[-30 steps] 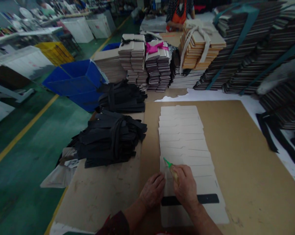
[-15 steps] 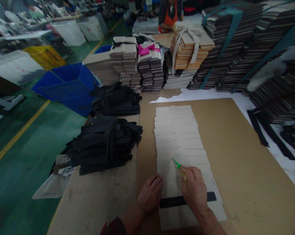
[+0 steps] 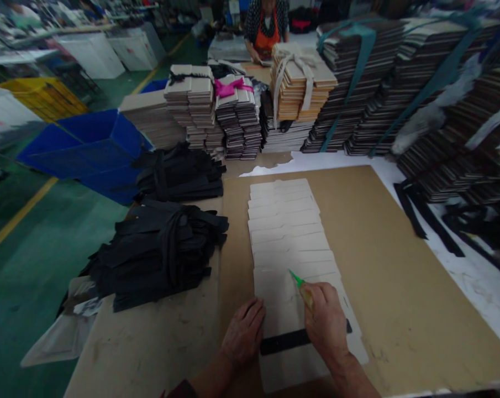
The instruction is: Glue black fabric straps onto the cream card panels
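Head camera: I see the right hand [image 3: 325,316] wrapped around a small bottle [image 3: 307,298], whose green nozzle [image 3: 296,278] points away from the wrist, over the row of overlapping pale panels [image 3: 287,232]; whether its tip touches them I cannot tell. The left hand [image 3: 243,330] grips nothing, fingers lightly bent and resting at the row's left edge. A black strip [image 3: 283,341] lies across the near part of the row, partly hidden by the right hand. Under the row I make out a brown sheet [image 3: 393,260], spreading well to the row's right on the desk [image 3: 167,342]. Left of the row sit two bundles of black strips [image 3: 150,251], with a blue bin [image 3: 88,146] farther out. Beyond the row's far end stand tied stacks [image 3: 238,124]; past them, a person in an orange apron [image 3: 268,36].
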